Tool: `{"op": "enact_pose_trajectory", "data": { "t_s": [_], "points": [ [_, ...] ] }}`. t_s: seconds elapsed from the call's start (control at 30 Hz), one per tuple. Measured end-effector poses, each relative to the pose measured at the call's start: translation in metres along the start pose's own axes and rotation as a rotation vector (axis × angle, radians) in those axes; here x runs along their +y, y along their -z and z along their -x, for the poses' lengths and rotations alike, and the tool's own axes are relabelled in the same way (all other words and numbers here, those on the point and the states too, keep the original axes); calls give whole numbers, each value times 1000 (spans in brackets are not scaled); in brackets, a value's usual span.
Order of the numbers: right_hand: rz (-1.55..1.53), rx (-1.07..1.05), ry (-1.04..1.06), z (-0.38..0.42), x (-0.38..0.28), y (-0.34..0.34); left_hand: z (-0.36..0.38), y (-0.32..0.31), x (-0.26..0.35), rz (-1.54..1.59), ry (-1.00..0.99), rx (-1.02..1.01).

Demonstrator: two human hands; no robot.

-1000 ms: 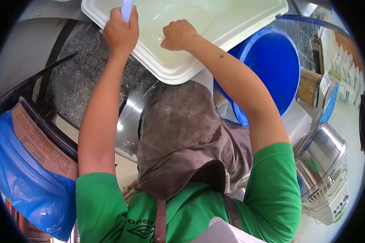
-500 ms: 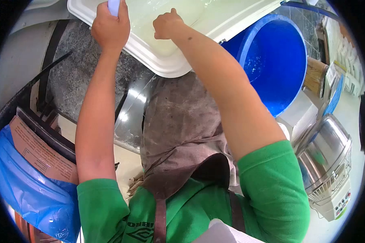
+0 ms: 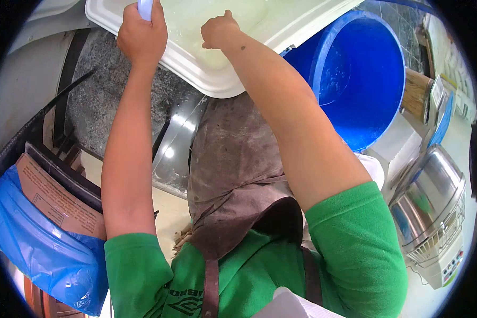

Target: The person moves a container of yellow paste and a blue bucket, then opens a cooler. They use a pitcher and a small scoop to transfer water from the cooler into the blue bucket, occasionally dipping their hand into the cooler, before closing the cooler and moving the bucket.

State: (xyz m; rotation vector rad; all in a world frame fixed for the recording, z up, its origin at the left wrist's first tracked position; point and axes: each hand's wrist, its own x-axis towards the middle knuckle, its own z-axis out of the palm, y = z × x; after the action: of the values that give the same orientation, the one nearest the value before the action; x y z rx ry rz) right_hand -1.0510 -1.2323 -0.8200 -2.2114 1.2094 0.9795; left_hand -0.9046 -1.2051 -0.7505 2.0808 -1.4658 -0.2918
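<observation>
At the lower left, blue plastic [image 3: 47, 249] wraps printed cardboard [image 3: 58, 199]. At the upper left, the left hand [image 3: 142, 40] is clasped around a pale lavender handle [image 3: 145, 9] that runs upward out of frame. Top centre, a white tub [image 3: 220, 90] points one corner down toward the apron [image 3: 238, 148]; its long axis is cropped. The right hand [image 3: 220, 32], apart from the handle, is over the tub's interior, fingers curled, contents impossible to tell. A blue bucket [image 3: 363, 79] crowds the right forearm; a steel appliance [image 3: 429, 191] stands far right.
</observation>
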Motion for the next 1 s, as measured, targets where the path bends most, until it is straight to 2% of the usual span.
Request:
{"op": "enact_pose_trajectory", "data": {
  "t_s": [0.53,0.67,1.0],
  "points": [
    [15,40,-9,4,-2,2,0,-2,-3,-43,-47,29],
    [6,5,-10,1,-1,2,1,-1,-1,-39,-20,5],
    [-8,69,-1,2,1,1,0,0,-1,-66,-2,-28]
  ]
}}
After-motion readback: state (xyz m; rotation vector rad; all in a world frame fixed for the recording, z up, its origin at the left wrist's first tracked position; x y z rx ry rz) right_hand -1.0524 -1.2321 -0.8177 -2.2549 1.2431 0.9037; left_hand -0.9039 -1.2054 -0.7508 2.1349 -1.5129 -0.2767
